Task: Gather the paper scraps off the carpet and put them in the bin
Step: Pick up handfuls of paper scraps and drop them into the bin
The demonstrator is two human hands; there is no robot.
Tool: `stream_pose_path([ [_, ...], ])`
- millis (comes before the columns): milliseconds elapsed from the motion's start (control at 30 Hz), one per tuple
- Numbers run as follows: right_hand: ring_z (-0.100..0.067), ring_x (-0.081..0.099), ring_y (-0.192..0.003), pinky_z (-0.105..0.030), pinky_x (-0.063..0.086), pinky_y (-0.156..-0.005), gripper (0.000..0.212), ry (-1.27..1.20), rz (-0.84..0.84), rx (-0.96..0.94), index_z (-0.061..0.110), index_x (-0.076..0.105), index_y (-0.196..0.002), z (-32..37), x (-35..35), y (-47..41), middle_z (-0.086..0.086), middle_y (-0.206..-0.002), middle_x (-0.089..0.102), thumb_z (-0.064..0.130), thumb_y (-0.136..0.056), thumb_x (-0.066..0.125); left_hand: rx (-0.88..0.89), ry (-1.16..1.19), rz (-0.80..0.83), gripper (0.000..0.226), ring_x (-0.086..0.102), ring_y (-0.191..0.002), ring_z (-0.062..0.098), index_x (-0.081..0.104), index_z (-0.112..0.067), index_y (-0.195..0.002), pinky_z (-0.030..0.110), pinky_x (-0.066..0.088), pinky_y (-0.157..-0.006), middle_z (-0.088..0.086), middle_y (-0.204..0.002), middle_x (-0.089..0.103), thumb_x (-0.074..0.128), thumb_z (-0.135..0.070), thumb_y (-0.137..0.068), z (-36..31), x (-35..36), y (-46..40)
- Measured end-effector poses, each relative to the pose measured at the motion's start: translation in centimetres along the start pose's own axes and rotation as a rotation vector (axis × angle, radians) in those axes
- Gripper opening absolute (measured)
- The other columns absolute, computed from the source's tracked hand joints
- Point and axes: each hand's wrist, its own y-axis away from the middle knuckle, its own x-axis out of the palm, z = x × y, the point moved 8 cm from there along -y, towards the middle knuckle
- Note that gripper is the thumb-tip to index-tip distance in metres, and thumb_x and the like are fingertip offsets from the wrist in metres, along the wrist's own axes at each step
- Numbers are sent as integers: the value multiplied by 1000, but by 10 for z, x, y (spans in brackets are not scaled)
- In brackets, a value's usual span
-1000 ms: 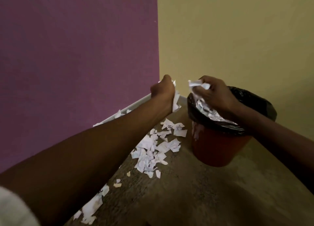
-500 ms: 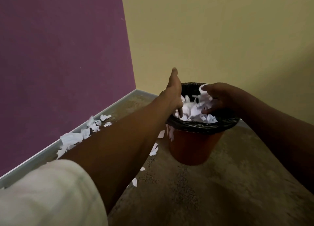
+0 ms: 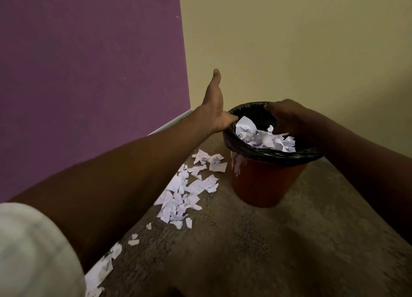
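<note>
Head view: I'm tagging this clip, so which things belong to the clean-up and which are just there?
Part of the job:
- paper scraps on the carpet
- bin, scraps already inside
- left hand, open
- right hand, over the bin

Just there:
- purple wall
- cream wall
- skirting board

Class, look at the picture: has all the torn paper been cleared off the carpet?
No: a spread of paper scraps lies on the carpet left of the bin, with more along the purple wall.
</note>
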Motion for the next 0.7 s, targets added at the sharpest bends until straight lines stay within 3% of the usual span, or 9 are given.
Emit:
stream_pose_path([
  [67,-23,56,-76,-36,51,-67,10,53,-65,-90,9,53,-96,16,5,8,-12,-94,53,18,-92,53,41,2,-7,102,37,-134,50,12,-14,-155,56,40,-107,30,-155,21,53,-73,-83,-11,-9,10],
  [133,-23,54,-62,-29,43,-55,18,156,-129,-178,5,51,-80,34,12,20,-15,-80,51,19,-91,53,66,-27,-45,96,53,-120,44,25,-4,-150,50,48,-101,30,-139,45,50,-71,-86,-19,-30,16],
  [233,-23,55,-58,-29,45,-55,27,206,-109,-327,-8,60,-84,57,37,39,-18,-73,52,18,-88,55,80,-139,-94,79,63,-107,32,44,-3,-139,42,51,-97,18,-120,64,38,-67,-93,-30,-58,37],
  [300,-24,60,-68,-36,52,-67,26,264,-104,-419,-5,65,-88,70,57,53,-13,-75,60,20,-85,58,89,-238,-139,71,63,-105,27,50,-6,-134,37,52,-90,13,-117,66,32,-64,-97,-39,-77,58],
  [400,-27,68,-73,-37,56,-75,13,327,13,-543,13,66,-86,87,100,80,-10,-77,69,24,-86,59,90,-298,-189,67,63,-105,24,56,-7,-125,33,52,-81,10,-114,68,30,-62,-98,-53,-110,94],
  [467,-31,71,-74,-44,59,-79,16,371,124,-596,12,66,-90,93,133,94,-10,-78,69,25,-87,57,82,-355,-225,64,64,-104,23,59,-9,-118,33,53,-83,9,-111,69,29,-62,-98,-61,-137,113],
  [700,-30,71,-76,-40,60,-75,19,508,316,-736,1,65,-101,100,238,131,-10,-84,67,15,-92,57,96,-437,-397,59,67,-101,21,59,-11,-117,35,53,-90,5,-110,71,29,-58,-100,-77,-234,158],
])
